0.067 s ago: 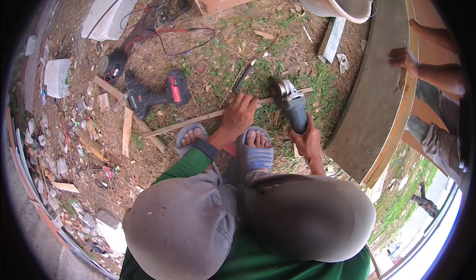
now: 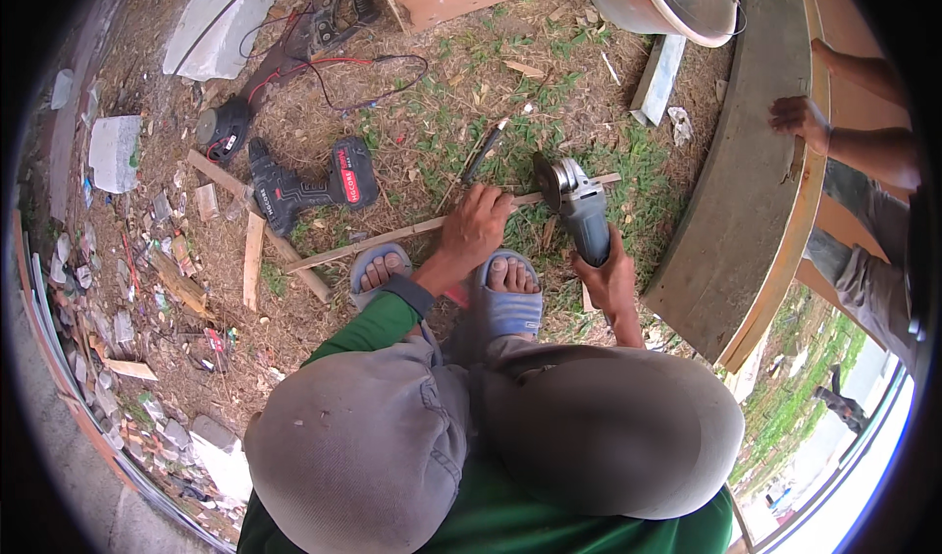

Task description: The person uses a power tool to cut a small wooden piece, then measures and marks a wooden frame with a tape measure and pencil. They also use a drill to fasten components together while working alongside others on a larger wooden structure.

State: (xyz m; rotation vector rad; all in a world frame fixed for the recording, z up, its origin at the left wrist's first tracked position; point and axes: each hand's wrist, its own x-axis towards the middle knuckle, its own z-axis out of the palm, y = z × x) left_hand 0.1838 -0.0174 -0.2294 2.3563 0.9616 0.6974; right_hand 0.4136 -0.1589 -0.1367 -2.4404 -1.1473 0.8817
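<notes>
My left hand [image 2: 475, 226] is closed round a thin wooden strip [image 2: 388, 234], which lies slantwise over the ground in front of my sandals. In my right hand [image 2: 610, 284] is a grey angle grinder [image 2: 587, 222], gripped by its body. The grinder's disc [image 2: 546, 181] is beside the strip, near its right end; whether it touches the wood I cannot tell. A dark pen-like tool [image 2: 478, 158] lies on the grass just beyond my left hand. The fingertips of my left hand are partly hidden.
A black cordless drill [image 2: 294, 191] lies left, near a handsaw [image 2: 339, 22] and red and black wires. A bucket [image 2: 648, 2] stands far right. At right, another person's hand [image 2: 801, 122] rests on a long curved board [image 2: 721, 211]. Rubble covers the far left.
</notes>
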